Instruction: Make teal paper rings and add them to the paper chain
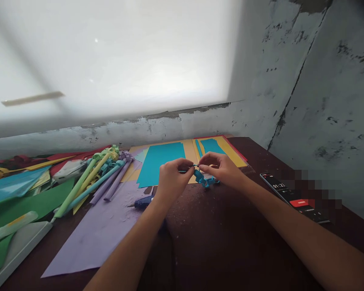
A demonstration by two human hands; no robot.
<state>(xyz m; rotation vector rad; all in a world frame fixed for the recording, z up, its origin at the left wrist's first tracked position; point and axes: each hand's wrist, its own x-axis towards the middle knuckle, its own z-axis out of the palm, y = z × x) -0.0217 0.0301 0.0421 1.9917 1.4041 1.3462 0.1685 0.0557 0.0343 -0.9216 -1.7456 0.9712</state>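
A curly blue paper strip hangs in loops between my two hands, just above the dark table. My left hand pinches its upper end between thumb and fingers. Close against it, my right hand pinches the same end, with the fingertips of both hands almost meeting. Behind the hands lie flat blue paper sheets on a yellowish folder. Beside my left wrist rests a dark blue glue gun, its nozzle over a purple paper sheet.
Rolled paper stems with curled tops are heaped at the left, near green paper and a white tray edge. A phone showing a timer lies at the right. A wall closes off the back and right.
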